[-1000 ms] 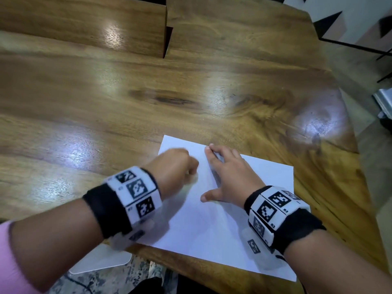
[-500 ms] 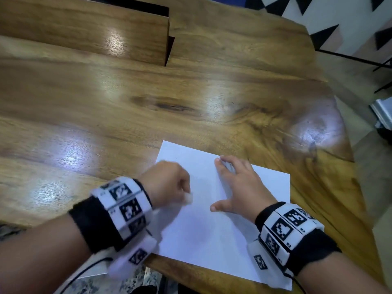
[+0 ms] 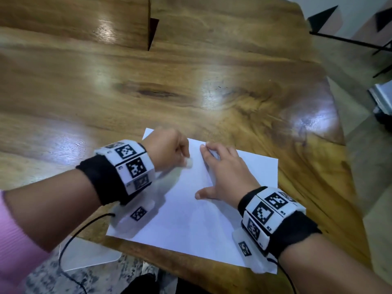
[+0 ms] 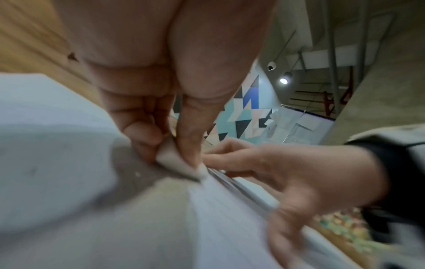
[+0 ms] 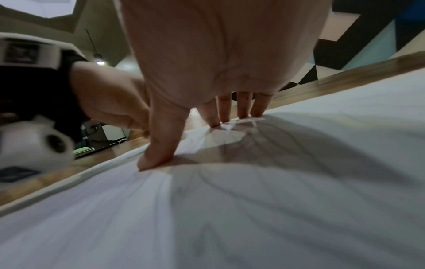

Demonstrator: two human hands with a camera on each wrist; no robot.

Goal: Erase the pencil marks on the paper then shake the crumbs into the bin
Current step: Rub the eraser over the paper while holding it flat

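A white sheet of paper [image 3: 191,225] lies near the front edge of the wooden table [image 3: 191,81]. My left hand [image 3: 169,149] pinches a small white eraser [image 3: 188,162] and holds its tip against the paper near the sheet's far edge; the left wrist view shows the eraser [image 4: 177,160] between thumb and fingers. My right hand [image 3: 224,172] lies flat on the paper [image 5: 230,209] just right of the eraser, fingers [image 5: 243,107] straight and spread, thumb out. Faint pencil lines show on the sheet in the right wrist view.
A raised wooden panel [image 3: 74,20] stands at the table's back left. The table's right edge drops to the floor, where a pale object [image 3: 381,98] sits at far right. A white plate-like piece [image 3: 89,255] and a black cable [image 3: 70,247] hang below the front edge.
My left hand slid back toward me and then away again with the eraser on the paper. The right hand has stayed flat on the sheet.
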